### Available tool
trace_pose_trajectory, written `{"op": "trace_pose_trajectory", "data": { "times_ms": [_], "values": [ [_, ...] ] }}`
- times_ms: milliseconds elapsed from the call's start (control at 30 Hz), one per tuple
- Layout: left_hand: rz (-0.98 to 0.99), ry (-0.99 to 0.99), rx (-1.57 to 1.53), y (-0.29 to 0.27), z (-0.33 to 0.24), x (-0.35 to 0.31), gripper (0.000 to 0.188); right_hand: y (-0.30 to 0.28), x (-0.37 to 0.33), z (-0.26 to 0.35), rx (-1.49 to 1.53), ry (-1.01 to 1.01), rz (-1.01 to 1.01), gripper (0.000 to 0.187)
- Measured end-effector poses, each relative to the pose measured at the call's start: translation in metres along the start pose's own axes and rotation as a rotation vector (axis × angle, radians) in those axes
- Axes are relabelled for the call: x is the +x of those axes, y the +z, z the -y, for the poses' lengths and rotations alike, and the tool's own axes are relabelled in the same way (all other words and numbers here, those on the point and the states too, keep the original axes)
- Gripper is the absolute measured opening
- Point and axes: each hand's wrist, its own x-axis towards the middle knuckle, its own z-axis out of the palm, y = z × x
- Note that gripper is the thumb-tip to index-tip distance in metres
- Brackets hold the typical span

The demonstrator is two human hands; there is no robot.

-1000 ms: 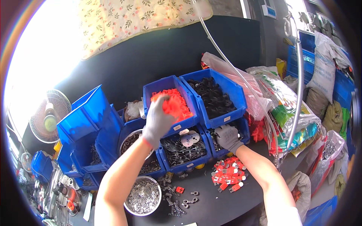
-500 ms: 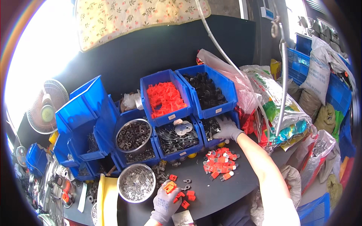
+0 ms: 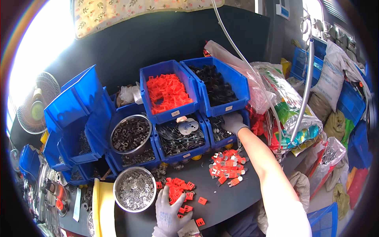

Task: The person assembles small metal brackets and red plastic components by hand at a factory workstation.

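My left hand point(image 3: 169, 214), in a grey-white glove, has its fingers spread at the near edge of a loose heap of red plastic clips point(image 3: 178, 186) on the table. No clip shows in its grasp. My gloved right hand point(image 3: 233, 122) reaches into a lower blue bin point(image 3: 220, 143) of small metal parts; its fingertips are hidden inside. Nearer than that bin lies a pile of red clips with metal tabs fitted point(image 3: 228, 168). Left of my left hand stands a steel bowl of small metal nuts or rings point(image 3: 135, 208).
An upper blue bin holds red clips point(image 3: 169, 94); another holds black round parts point(image 3: 215, 87). Flat metal strips point(image 3: 179, 140) fill the bin below. A second steel bowl point(image 3: 131, 152) rests on a bin. A yellow panel point(image 3: 104, 207) stands left, and plastic sacks point(image 3: 272, 102) lie right.
My left hand has opened and let go of red clips, which now lie in a larger heap beside the bowl. My right hand has sunk deeper into its bin. The whole view has shifted slightly.
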Motion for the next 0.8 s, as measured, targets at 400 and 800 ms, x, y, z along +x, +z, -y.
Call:
{"op": "trace_pose_trajectory", "data": {
  "times_ms": [400, 800],
  "values": [
    [0.210, 0.287, -0.076, 0.023, -0.034, -0.044, 0.059, 0.003, -0.008, 0.019, 0.052, -0.067, -0.247, 0.055],
    [0.092, 0.244, -0.155, 0.046, -0.027, -0.072, 0.041, 0.000, -0.032, 0.033, -0.009, -0.034, -0.356, 0.045]
  ]
}}
